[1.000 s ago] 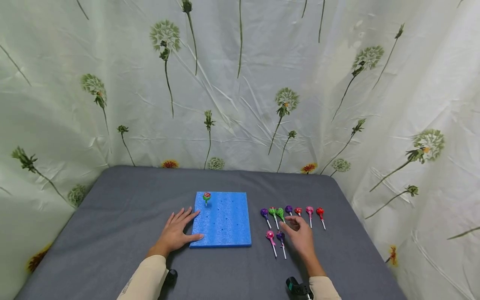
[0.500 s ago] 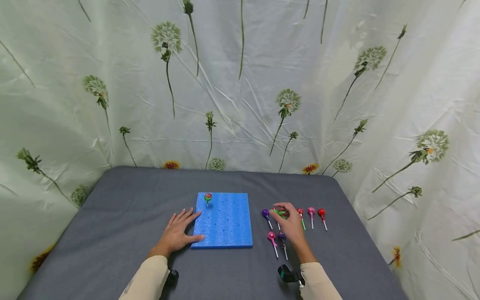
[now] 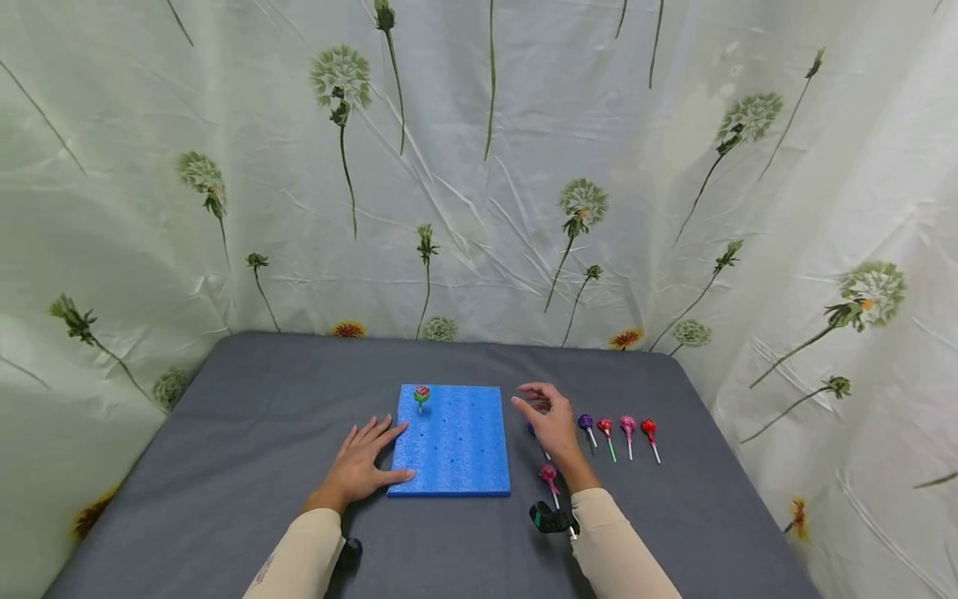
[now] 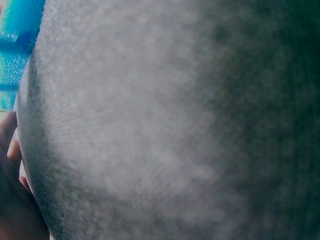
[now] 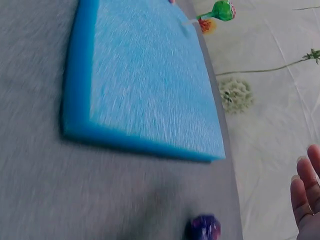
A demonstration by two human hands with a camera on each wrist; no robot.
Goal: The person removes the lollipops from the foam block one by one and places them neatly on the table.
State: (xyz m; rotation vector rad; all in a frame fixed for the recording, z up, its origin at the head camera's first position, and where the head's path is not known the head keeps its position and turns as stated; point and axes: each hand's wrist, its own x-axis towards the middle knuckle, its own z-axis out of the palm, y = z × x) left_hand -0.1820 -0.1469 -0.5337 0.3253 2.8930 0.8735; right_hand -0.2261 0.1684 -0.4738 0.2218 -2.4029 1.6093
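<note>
In the head view, the left hand (image 3: 358, 472) lies spread at the left side of a blue foam board (image 3: 456, 478). Its thumb rests on the board's surface and its fingertips reach the left edge. One lollipop with a red and green wrapper (image 3: 422, 393) stands upright in the board's far left part. Between the board and the lollipop rows hovers the right hand (image 3: 552, 424), thumb apart from the fingers, with nothing visible between them. In the right wrist view its fingers (image 5: 299, 200) look extended, near a purple lollipop (image 5: 205, 228). Other lollipops are hidden beneath this hand.
Right of the right hand lie a purple lollipop (image 3: 586, 423), a red one with a green stick (image 3: 605, 426), a pink one (image 3: 628, 424) and a red one (image 3: 649, 428). A pink lollipop (image 3: 549, 474) lies nearer. Small holes dot the board. A flowered curtain (image 3: 479, 208) hangs behind the grey table (image 3: 299, 391).
The right hand has moved left and away from me, from the middle of the lollipop row toward the board. The left hand stays on the board. The head view has shifted slightly.
</note>
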